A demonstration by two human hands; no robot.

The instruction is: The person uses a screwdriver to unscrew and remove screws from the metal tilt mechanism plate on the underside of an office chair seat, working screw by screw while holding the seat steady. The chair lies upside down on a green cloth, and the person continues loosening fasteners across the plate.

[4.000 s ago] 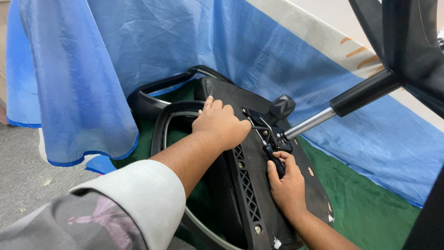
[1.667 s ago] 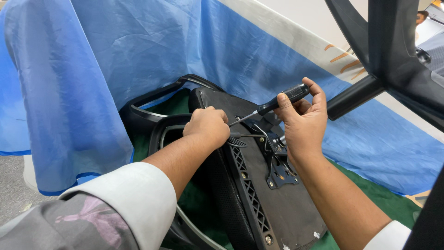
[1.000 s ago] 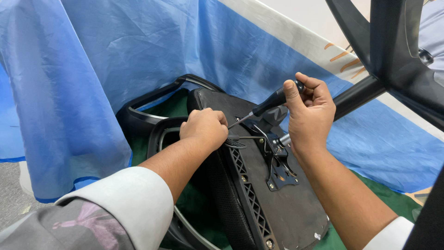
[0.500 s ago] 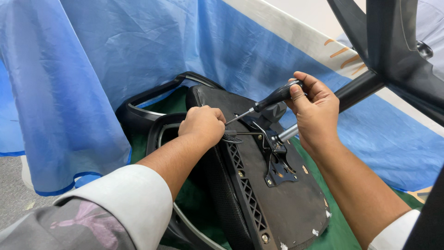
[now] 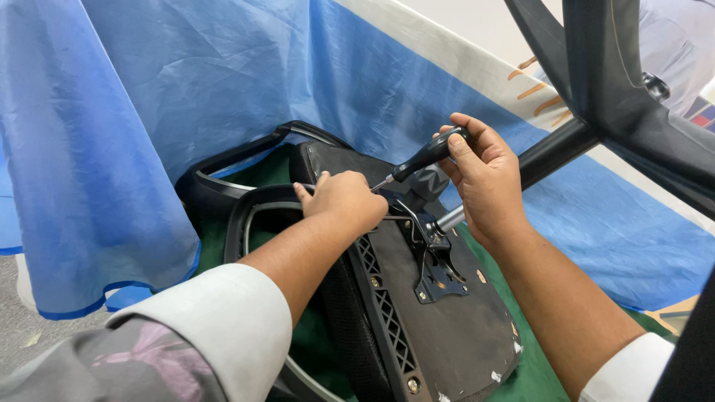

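Observation:
An upturned office chair seat (image 5: pixel 439 335) lies on a green surface, its black underside facing up. My right hand (image 5: pixel 484 179) grips the black handle of a screwdriver (image 5: pixel 424 158); its metal tip points down-left toward the seat, just by my left hand. My left hand (image 5: pixel 346 201) rests curled on the seat's upper edge, fingers pressed against it near the tip. A black metal bracket (image 5: pixel 436 268) with a thin lever is mounted on the underside. The chair's gas-lift column (image 5: pixel 547 152) runs up-right from there.
The black star base of the chair (image 5: pixel 618 97) looms at the upper right. Blue plastic sheeting (image 5: pixel 149 112) drapes behind and to the left. A black armrest loop (image 5: pixel 223 175) curves beside the seat. Green cloth (image 5: pixel 544 372) covers the surface below. A person's pale garment (image 5: pixel 674 45) shows at the far upper right.
My right hand has lifted the screwdriver from the bracket area and brought its tip to the seat's upper edge by my left hand. The left hand has stayed in place.

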